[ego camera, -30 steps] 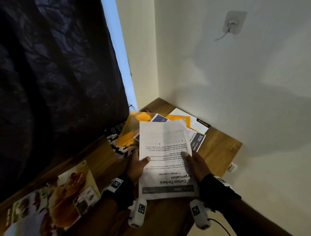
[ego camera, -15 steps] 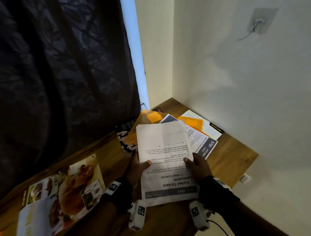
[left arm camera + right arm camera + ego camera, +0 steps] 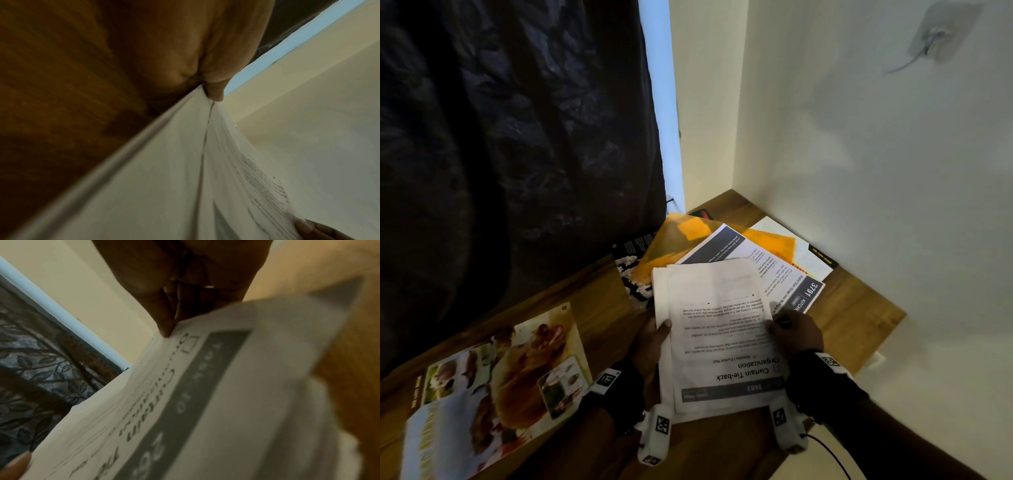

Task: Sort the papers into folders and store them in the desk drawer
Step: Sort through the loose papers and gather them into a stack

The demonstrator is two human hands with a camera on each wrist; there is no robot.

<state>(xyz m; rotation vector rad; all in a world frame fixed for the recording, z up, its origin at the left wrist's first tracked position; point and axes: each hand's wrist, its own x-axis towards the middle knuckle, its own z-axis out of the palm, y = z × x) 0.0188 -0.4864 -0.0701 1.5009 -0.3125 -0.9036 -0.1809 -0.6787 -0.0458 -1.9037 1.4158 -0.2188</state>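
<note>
Fanned apart now, both hands' papers (image 3: 717, 329) read "Curtain Tie-back Organization".

the papers (image 3: 717, 329) hide both hands' fingers beneath; the magazine (image 3: 493, 387) is blurred and cut off at the frame's edge

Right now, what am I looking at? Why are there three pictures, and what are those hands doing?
No machine here: a person wears three cameras. The big picture comes from one on the head, looking down at a wooden desk. The other two sit on the wrists, so they see fingers up close. The left hand and right hand hold a stack of white papers; each grip pinches one side edge. The top sheet reads "Curtain Tie-back Organization". Behind it lie an orange folder and more printed sheets. A picture magazine lies on the left.
</note>
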